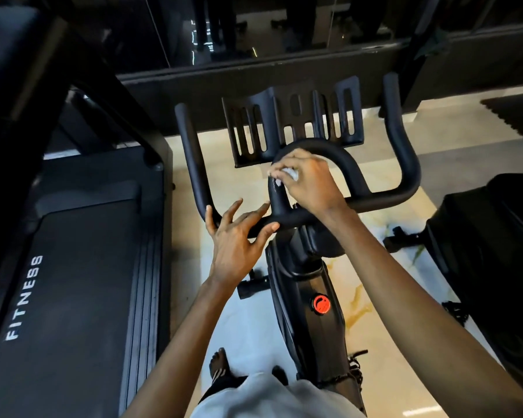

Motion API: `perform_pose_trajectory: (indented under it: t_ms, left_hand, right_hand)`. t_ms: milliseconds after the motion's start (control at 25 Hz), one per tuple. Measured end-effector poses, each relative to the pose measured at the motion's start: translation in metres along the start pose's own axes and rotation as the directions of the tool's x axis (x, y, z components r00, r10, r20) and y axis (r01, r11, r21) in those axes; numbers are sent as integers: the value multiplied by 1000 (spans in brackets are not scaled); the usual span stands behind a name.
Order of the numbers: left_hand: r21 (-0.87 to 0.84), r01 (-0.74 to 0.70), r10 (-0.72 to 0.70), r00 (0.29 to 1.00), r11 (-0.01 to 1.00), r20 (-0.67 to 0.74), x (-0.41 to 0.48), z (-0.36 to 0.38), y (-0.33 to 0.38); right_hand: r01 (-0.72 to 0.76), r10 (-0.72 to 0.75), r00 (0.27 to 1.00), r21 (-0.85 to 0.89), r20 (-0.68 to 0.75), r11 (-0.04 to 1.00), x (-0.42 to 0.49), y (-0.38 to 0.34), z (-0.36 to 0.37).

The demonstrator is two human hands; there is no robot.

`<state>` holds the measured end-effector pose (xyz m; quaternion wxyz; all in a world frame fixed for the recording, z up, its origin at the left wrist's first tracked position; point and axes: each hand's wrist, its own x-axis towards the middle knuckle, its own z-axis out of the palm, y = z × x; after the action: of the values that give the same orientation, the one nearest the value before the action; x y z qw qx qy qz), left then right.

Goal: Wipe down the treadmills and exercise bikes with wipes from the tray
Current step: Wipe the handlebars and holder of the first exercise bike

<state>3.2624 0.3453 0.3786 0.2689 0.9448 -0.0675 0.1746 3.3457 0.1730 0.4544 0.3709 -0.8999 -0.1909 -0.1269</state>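
Two hands of mine are on one exercise bike point(299, 297). My right hand point(307, 179) has its fingers curled round a single crumpled white wipe point(287, 173) and presses it against the left side of the centre loop of the black handlebar point(384, 194). My left hand point(237, 236) lies on the crossbar just to the left of that loop, with four fingers spread wide and fairly straight and the thumb against the near side of the bar; it holds nothing. The handlebar has two outer horns that rise at the far ends. One slotted black holder point(293, 122) sits beyond the loop. One red knob point(320, 303) shows on the frame below, and its marking is too small to read. To my left stands one treadmill point(82, 282), with the word "FITNESS" in white capitals along its side rail. To my right is one more dark machine point(495, 236); I cannot tell what kind. One of my feet point(219, 363) shows on the pale marbled floor point(254, 321).
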Motion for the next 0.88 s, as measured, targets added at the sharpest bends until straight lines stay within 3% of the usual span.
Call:
perform_pose_trajectory:
  t_ms: [120,400,560,760,880]
  left_hand:
    - [-20,-10,11,999,1000,40,1,0,4]
    - [45,46,-48,997,998,52,12,-1,20]
    - [24,70,-72,987,997,145,32,2,24]
    - [71,68,-75,993,995,95,34,4,30]
    - [-18,117,-114,986,993,120,40,4,36]
  right_hand:
    - [-43,46,994,30,-97,999,5,-2,9]
    - [-14,17,994,24,-111,1000,0,7,7]
    - [-112,121,973,58,-196,992,19,10,6]
    - [-87,88,990,13,-107,996,10,11,4]
    - [-181,178,954,11,-241,983,26,26,-14]
